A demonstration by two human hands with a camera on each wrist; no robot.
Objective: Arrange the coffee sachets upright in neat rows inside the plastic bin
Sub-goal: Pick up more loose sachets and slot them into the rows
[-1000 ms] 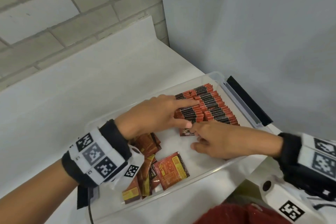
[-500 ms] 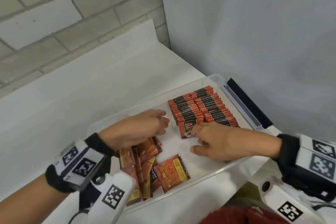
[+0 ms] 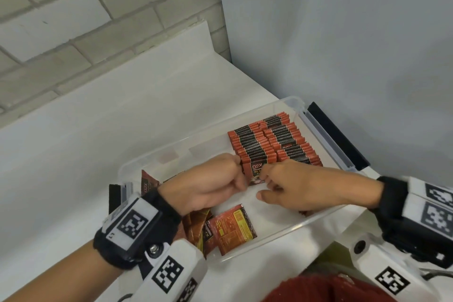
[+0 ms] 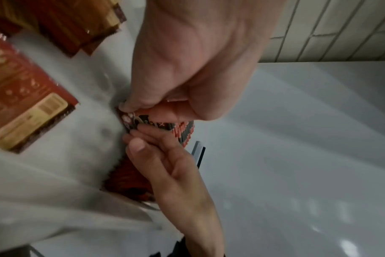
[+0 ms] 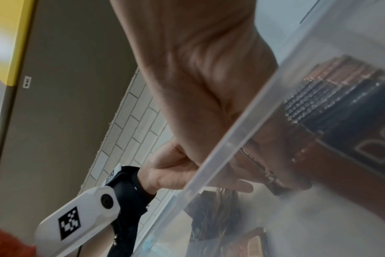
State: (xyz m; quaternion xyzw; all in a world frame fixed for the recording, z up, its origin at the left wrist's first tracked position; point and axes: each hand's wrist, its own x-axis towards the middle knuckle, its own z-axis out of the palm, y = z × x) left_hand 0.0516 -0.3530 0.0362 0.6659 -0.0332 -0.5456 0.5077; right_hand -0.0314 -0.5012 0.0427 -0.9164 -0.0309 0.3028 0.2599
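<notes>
Left hand (image 3: 210, 186) has come to the upright rows (image 3: 257, 144), pinching the front sachet (image 3: 256, 170); fingers (image 3: 269, 171) of the right hand (image 3: 301, 186) press it. Several loose sachets (image 3: 232, 230) remain.

Red-and-black sachets (image 3: 255, 147); bin (image 3: 293, 102) seemingly clear

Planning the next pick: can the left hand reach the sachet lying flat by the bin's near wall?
Probably yes: the flat sachet lies uncovered beside the left hand, which pinches an upright sachet.

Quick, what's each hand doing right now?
Left hand: closed, pinching the front sachet.
Right hand: open, fingers touching that front sachet.
</notes>
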